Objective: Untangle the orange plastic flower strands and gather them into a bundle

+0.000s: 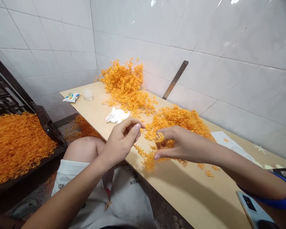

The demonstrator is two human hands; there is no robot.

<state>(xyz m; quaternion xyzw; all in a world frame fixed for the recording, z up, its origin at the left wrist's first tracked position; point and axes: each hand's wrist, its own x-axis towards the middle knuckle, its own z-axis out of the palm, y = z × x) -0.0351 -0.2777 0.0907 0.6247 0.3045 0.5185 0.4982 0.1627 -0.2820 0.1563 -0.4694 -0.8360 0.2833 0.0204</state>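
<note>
My left hand point(124, 140) is closed in a pinch over the table's near edge. A speck of orange shows by its fingertips, but what they hold is too small to make out. To its right, my right hand point(173, 143) curls its fingers and thumb around orange plastic flower-like pieces. One yellow-orange curled piece point(159, 137) sits against its fingertips. Below the thumb hangs a blurred orange cluster point(149, 163), with a thin strand reaching toward the left hand. Just behind the hands lies a loose heap of the same orange pieces point(181, 117).
A taller orange heap point(124, 79) stands at the wall end of the table point(181, 194). A crumpled tissue point(118, 115), a clear cup point(88, 94) and a small packet point(71, 97) lie left. A phone-like device point(255, 206) is at right. A large orange pile point(19, 143) fills the lower left.
</note>
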